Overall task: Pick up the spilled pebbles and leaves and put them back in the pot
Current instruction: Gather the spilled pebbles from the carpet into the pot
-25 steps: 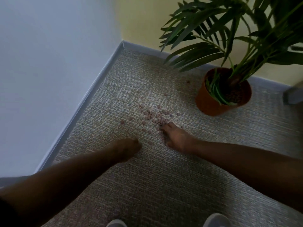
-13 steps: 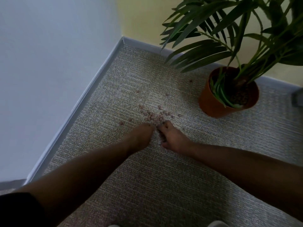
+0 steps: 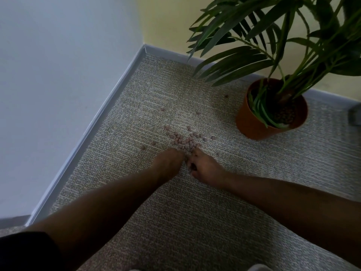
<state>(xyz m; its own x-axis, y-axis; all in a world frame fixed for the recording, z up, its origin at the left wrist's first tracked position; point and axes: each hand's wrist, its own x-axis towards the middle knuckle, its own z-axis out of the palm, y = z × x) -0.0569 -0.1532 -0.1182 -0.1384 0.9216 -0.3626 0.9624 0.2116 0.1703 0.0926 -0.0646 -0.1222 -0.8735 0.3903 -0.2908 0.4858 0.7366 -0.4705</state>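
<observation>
grey woven carpet (image 3: 175, 222) holds small pinkish clay pebbles (image 3: 185, 141) at twelve o'clock of both cupped hands, left hand (image 3: 169, 163) and right hand (image 3: 203, 166); round terracotta pot (image 3: 252, 122) sits at two o'clock, nearer the right; what either grasps, i can't tell.

- Grey-beige textured carpet (image 3: 195, 222) covering the floor, running into a room corner.
- Pale blue-white wall (image 3: 58, 75) standing at left, w/ grey skirting (image 3: 93, 122) along its base.
- Pale yellow wall (image 3: 166, 22) meeting it at back.
- Light looking dim, soft.
</observation>
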